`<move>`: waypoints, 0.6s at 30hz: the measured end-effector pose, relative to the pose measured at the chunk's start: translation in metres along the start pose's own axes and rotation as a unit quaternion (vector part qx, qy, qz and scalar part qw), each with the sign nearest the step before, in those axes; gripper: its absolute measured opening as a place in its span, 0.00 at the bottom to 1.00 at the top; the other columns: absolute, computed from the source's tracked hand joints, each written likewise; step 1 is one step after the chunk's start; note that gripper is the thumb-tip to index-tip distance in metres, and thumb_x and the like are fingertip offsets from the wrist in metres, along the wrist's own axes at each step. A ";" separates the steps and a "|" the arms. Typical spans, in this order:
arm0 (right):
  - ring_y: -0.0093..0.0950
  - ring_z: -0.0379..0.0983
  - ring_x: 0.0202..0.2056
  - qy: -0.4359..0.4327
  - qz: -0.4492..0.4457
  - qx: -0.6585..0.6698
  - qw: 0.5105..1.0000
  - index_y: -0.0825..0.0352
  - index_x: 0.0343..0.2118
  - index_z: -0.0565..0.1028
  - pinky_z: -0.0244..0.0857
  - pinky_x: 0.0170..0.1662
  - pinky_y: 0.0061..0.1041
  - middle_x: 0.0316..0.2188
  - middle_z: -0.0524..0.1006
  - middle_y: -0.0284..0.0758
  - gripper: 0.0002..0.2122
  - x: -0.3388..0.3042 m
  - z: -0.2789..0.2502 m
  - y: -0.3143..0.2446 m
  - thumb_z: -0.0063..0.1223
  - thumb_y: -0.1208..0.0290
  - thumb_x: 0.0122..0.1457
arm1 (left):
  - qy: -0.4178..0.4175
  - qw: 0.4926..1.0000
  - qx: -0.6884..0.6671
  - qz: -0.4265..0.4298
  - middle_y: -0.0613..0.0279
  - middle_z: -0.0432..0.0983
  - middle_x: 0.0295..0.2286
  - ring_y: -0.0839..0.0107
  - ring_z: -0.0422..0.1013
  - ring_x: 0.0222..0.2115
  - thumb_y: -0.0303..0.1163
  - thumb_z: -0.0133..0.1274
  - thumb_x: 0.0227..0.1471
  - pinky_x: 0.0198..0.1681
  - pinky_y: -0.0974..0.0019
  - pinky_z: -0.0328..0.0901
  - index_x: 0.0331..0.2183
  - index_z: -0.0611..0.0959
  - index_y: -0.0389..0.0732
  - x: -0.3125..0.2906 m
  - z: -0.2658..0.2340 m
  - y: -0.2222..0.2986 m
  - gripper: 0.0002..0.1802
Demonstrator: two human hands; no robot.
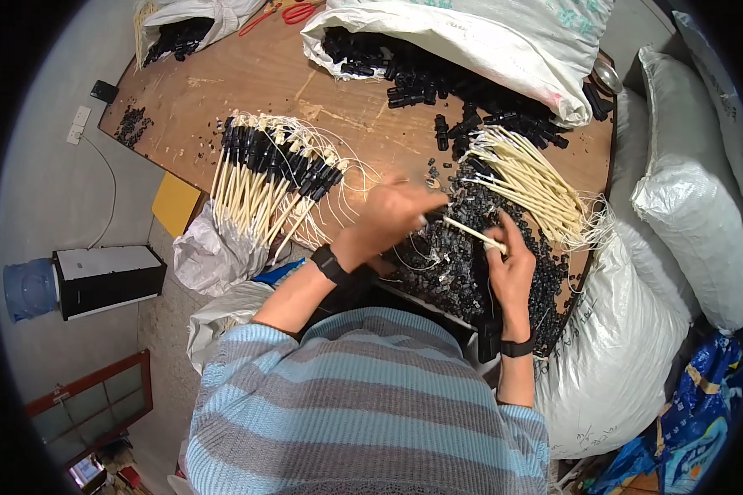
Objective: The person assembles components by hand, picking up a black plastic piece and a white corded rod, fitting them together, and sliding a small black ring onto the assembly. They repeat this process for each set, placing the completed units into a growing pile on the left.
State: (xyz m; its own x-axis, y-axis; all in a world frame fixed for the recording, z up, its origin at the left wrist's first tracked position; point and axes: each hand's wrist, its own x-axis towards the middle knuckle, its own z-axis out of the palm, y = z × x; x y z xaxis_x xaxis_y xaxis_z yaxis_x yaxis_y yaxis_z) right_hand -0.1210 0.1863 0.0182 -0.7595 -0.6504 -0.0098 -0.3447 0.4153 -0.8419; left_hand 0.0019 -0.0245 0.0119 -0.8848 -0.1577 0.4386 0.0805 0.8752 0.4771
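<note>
Right hand (512, 268) pinches cream rod (472, 233); blurred left hand (395, 211), grip unclear; mostly bare counter (260, 82) toward its left edge

Held stick (475, 233): cream. Far-right bundle (549, 190): same cream. Left bundle (243, 181): cream shafts, black fittings, off-white tips. Small parts pile (462, 289): mostly black. Larger fittings (406, 92), far side: solid black. Desk (239, 87): brown wood, pale scuff marks. Far sack (470, 37): white, green print. Scissors (300, 12): red handles. Sweater (371, 396): light-blue/grey horizontal stripes. Wristbands (328, 266): black. Panel (175, 204), left: yellow. Bottle (29, 289), far left: translucent blue.
</note>
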 end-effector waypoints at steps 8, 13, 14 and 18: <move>0.11 0.55 0.13 -0.086 0.017 0.664 0.742 0.61 0.23 0.72 0.46 0.15 0.13 0.26 0.74 0.30 0.08 0.002 -0.023 0.003 0.50 0.72 0.60 | 0.063 0.990 -0.010 -0.122 0.66 0.70 0.18 0.74 0.68 0.17 0.29 0.54 0.49 0.18 0.69 0.61 0.32 0.76 0.43 -0.018 -0.002 -0.010 0.06; 0.25 0.70 0.18 -0.075 -0.210 -0.050 0.973 0.66 0.29 0.75 0.64 0.22 0.26 0.20 0.75 0.36 0.05 0.004 0.030 -0.044 0.60 0.73 0.50 | -0.039 0.839 -0.411 -0.354 0.68 0.76 0.24 0.83 0.68 0.22 0.26 0.53 0.49 0.24 0.75 0.64 0.38 0.80 0.36 -0.007 0.014 0.013 0.12; 0.23 0.71 0.19 -0.065 -0.226 -0.152 0.960 0.67 0.26 0.76 0.64 0.23 0.25 0.20 0.75 0.35 0.05 0.002 0.037 -0.044 0.61 0.73 0.50 | -0.034 0.820 -0.461 -0.338 0.67 0.77 0.25 0.84 0.69 0.24 0.25 0.55 0.47 0.26 0.76 0.65 0.39 0.81 0.36 -0.010 0.022 0.012 0.14; 0.30 0.71 0.17 -0.073 -0.138 -0.023 0.988 0.65 0.33 0.79 0.63 0.22 0.25 0.17 0.74 0.38 0.06 -0.001 0.039 -0.029 0.59 0.73 0.51 | -0.096 0.901 -0.275 -0.323 0.66 0.76 0.24 0.84 0.68 0.26 0.20 0.56 0.41 0.29 0.75 0.65 0.36 0.81 0.34 0.000 -0.006 0.015 0.14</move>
State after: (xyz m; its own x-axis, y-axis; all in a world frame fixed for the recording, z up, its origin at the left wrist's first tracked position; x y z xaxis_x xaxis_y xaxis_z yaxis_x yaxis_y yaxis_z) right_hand -0.0887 0.1505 0.0214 -0.5474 -0.8257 0.1363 -0.5544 0.2358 -0.7982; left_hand 0.0058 -0.0137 0.0237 -0.8871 -0.4252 -0.1797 -0.3108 0.2623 0.9136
